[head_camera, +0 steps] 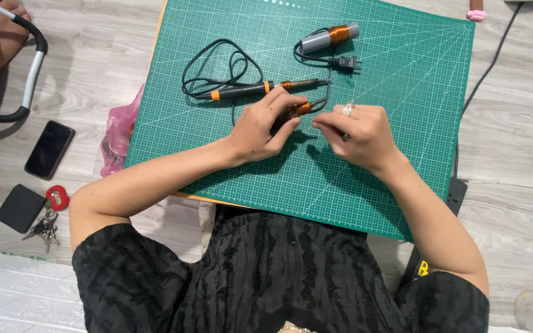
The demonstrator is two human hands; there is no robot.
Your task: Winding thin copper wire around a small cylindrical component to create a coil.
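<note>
My left hand grips a small dark rod wound with copper wire over the green cutting mat. My right hand, with a ring on one finger, pinches something thin next to that coil; I cannot make out the strand itself. Just beyond my hands lies a black soldering iron with orange bands, its cord looped to the left. Farther back rests a grey cylinder wrapped in copper wire, next to a black two-pin plug.
A pink plastic bag sits by the mat's left edge. On the floor to the left lie a black phone, a black pouch and keys with a red tag. A chair frame stands at far left. A black cable runs at right.
</note>
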